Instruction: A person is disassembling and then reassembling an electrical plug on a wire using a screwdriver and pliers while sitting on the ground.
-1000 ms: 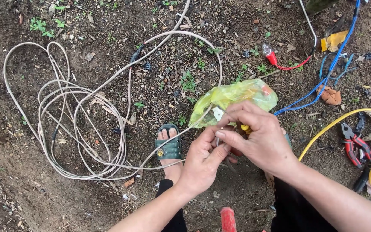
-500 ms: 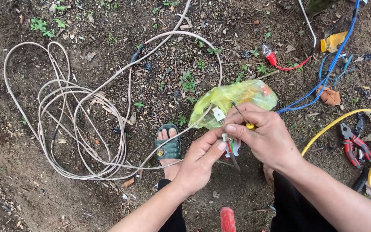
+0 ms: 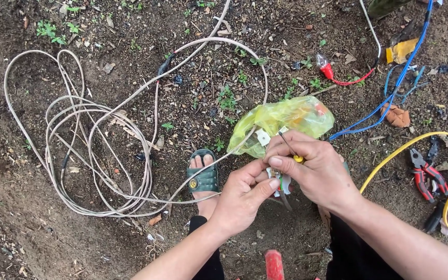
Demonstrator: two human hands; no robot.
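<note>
From the head camera, both hands met low in the middle of the frame over bare dirt. The left hand [image 3: 245, 194] had its grip pinched shut, thumb and forefinger on a small white fitting [image 3: 281, 182] with a touch of green on it (too small to make out further). The right hand [image 3: 320, 168] closed its grip around a thin screwdriver [image 3: 290, 150] with a yellow handle, the shaft slanting up and left from the fingers. Just behind the hands lay a yellow-green plastic bag [image 3: 286, 122], touching the right knuckles. A pale cable [image 3: 94, 155] sprawled in loose coils to the left, one strand running to the hands past a green sandal [image 3: 203, 176]. Red-handled pliers [image 3: 425, 173] lay well apart at right, inside a yellow cable [image 3: 390, 155] loop. A blue wire [image 3: 400, 78] ran toward the top right corner.
</note>
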